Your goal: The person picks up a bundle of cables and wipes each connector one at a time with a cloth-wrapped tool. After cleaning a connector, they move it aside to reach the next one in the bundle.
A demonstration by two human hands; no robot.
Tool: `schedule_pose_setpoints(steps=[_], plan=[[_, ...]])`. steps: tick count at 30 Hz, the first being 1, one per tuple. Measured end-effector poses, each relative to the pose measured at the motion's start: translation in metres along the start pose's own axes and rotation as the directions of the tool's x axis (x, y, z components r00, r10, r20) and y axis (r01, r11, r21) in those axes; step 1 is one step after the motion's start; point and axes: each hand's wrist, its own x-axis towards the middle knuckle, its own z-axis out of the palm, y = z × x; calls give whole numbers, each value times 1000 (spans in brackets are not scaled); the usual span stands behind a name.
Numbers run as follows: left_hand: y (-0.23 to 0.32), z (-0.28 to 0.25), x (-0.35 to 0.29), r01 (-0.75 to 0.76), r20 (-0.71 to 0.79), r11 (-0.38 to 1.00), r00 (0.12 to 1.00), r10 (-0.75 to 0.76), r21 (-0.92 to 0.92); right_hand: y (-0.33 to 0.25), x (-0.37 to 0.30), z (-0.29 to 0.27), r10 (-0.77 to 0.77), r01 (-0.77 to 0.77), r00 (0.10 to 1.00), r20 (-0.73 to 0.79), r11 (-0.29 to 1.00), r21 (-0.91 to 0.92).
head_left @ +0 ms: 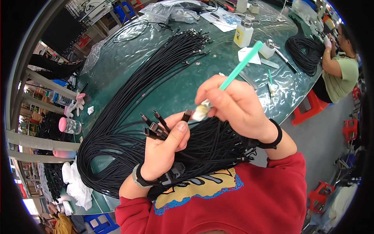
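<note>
1. My left hand [163, 150] is closed around several cables, and its thumb presses on one plug [187, 115], which stands up above the fingers.
2. The other plugs [157, 129] stick out in a loose fan to the left of this one. They are in the same grip, so I judge it is better to hold the first plug a little apart from them.
3. My right hand [237, 107] is pinched on the green stick [243, 62], with the fingers together near its lower end. The wad [200, 112] there is white with a yellowish patch.
4. The wad is just beside the plug, on its right. From this angle I am not sure if they touch already or a thin gap is between them.
5. For good contact, I would bring the wad flat to the plug, with light pressure, and let the left thumb support from its side. If the thumb slips, the plug can probably turn.
6. A short grip on the stick, as now, should give finer control than a grip at its far end.
7. Under my hands lies the cable pile [210, 140], and a long bundle [128, 93] curves over the green table [175, 97]. I should move the wrists gently, because the cables may pull.
8. Beyond my right hand stand a yellow-labelled bottle [238, 37] and a clear bottle [268, 50], well apart from the plug.
</note>
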Motion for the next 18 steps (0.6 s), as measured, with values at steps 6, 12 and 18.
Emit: schedule_pose_setpoints(steps=[6,12,18], plan=[[-2,-3,-3,-54,-1,995,999,54,81,11,4,9,-359,380,924,129,831,-406],[4,-4,-6,-47,-13,985,999,50,166,9,8,9,-371,359,927,47,847,-393],[1,-6,-6,-23,-26,992,999,27,120,9,8,12,-358,361,930,84,847,-390]])
